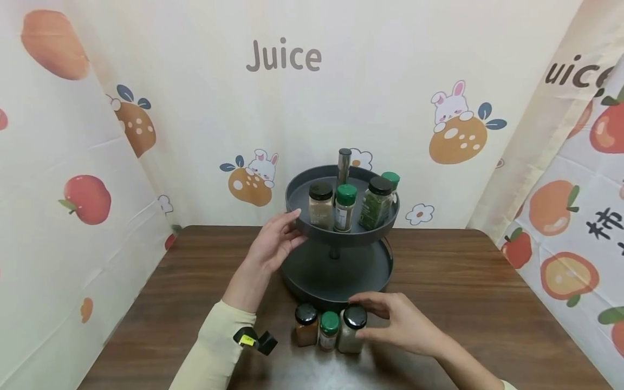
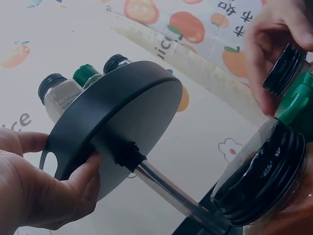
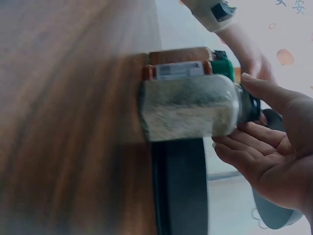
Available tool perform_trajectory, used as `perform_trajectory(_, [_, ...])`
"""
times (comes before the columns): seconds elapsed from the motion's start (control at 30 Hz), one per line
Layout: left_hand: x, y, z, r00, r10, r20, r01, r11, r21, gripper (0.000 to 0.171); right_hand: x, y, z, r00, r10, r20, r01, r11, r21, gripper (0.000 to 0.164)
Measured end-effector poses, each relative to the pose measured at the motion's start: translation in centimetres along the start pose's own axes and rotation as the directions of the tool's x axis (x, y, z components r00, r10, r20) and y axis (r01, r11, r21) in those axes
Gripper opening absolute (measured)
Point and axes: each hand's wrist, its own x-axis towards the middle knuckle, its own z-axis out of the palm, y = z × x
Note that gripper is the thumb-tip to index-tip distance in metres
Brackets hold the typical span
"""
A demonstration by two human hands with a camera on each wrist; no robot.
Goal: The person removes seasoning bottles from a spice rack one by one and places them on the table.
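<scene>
A dark grey two-tier round tray [image 1: 336, 292] stands on the table. My left hand [image 1: 275, 241] grips its upper tier at the left rim, thumb below and fingers at the edge by a cut-out handle hole. In front of the lower tier stand three spice jars in a row: a black-lidded jar of orange-brown powder [image 1: 306, 327], a small green-capped jar [image 1: 329, 333] and a black-lidded jar of pale grey-green seasoning [image 3: 186, 107]. My right hand [image 1: 402, 322] is spread around the lid end of that last jar, fingers extended, thumb tip close to its shoulder.
Several spice jars stand on the upper tier, including a black-lidded tan one [image 1: 320, 208], a small green-capped one [image 1: 344, 211] and a black-lidded one with a green label [image 1: 375, 206]. A metal post [image 1: 343, 165] rises through the tier. A fruit-print curtain [image 1: 195, 108] hangs behind the brown table [image 1: 448, 281].
</scene>
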Motion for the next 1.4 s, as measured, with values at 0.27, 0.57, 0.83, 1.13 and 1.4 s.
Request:
perform_trajectory(0.27, [-0.1, -0.1, -0.1, 1.000, -0.013, 0.005, 0.013, 1.000, 0.003, 0.059, -0.7, -2.0, -2.0, 0.993, -0.009, -0.117, 0.011, 1.000, 0.020, 0.044])
perform_trajectory(0.57, [-0.1, 0.1, -0.2, 1.000, -0.002, 0.008, 0.002, 1.000, 0.014, 0.058, -0.2, -6.0, -5.5, 0.953, -0.124, -0.278, 0.113, 0.992, -0.056, 0.035])
perform_trajectory(0.83, [-0.1, 0.3, -0.2, 1.000, -0.010, 0.014, 0.010, 1.000, 0.010, 0.062, 1.3, -10.4, -7.8, 0.912, -0.208, -0.354, 0.140, 0.968, -0.206, 0.041])
perform_trajectory(1.13, [-0.3, 0.5, -0.2, 1.000, -0.013, 0.020, 0.013, 1.000, 0.009, 0.061, 4.2, -11.8, -8.7, 0.915, -0.212, -0.343, 0.102, 0.945, -0.312, 0.050])
perform_trajectory(1.4, [-0.3, 0.3, 0.0, 1.000, -0.007, 0.016, 0.007, 1.000, 0.020, 0.060, 6.5, -11.7, -8.4, 0.914, -0.199, -0.354, 0.068, 0.934, -0.351, 0.062])
